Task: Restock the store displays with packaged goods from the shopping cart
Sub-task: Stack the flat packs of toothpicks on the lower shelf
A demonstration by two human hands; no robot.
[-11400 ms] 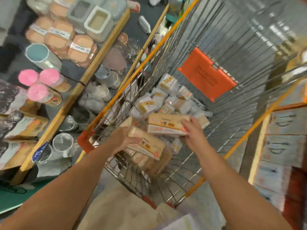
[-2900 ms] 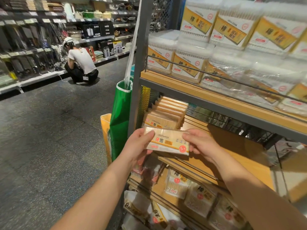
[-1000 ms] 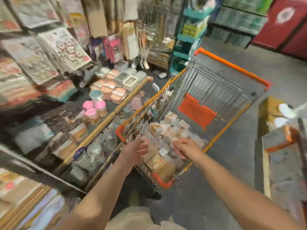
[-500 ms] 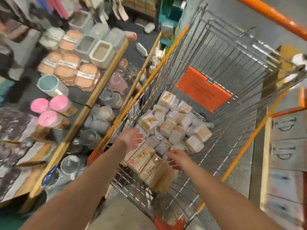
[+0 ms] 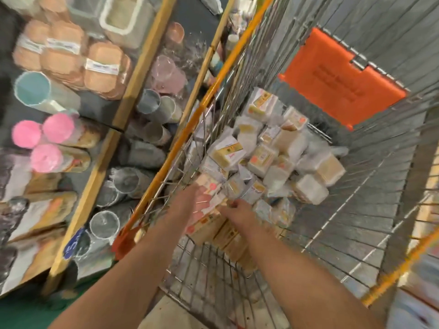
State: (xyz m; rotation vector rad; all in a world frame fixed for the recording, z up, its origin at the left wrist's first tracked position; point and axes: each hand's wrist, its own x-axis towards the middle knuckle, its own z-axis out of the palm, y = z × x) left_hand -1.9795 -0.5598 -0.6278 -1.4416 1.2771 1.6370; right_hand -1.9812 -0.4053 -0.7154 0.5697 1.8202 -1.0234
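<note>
Both hands down among flat tan packets at the near end of a wire shopping cart.

Flat tan cardboard packets with red price dots (image 5: 209, 224), stacked on edge against the near wall of the silver wire shopping cart with orange rails (image 5: 356, 210). Left hand (image 5: 190, 203) against the topmost packet, right hand (image 5: 240, 213) curled at its far edge; exact grip blurred, cannot tell. Beyond, loose pile of white-and-tan wrapped boxes (image 5: 273, 160). Left of cart, wooden-edged display shelves (image 5: 104, 157) with pink-lidded jars (image 5: 45, 141) and clear cups.
</note>
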